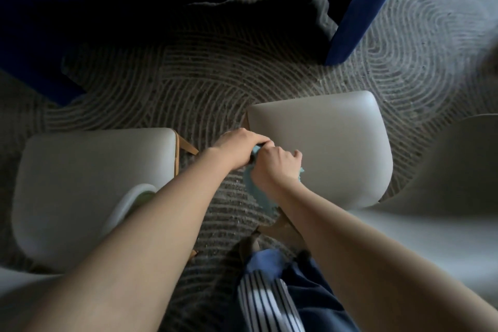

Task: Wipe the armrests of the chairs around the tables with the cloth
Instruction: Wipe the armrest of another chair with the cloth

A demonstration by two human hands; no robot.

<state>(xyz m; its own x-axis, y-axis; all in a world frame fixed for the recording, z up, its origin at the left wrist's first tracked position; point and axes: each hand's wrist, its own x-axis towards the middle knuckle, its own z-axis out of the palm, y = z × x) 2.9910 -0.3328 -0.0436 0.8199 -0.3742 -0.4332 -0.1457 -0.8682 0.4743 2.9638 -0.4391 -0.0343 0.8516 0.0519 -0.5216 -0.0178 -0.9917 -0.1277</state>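
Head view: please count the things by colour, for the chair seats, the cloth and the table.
Pale grey: 2, the left chair seat and the right chair seat.
Light blue: 1, the cloth, gripped by both the left hand and the right hand.
Dark blue: 1, the table.
Total: 4

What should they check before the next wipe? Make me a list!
1. Cloth in hand: ok, right hand grips it.
2. Left hand helping: ok, it touches the cloth's top.
3. Cloth on the armrest: cannot tell, the hands hide it.
4. Right chair within reach: ok, directly under the hands.
5. Left chair wiped: cannot tell.
6. Standing room on the rug: ok, there is a gap between chairs.
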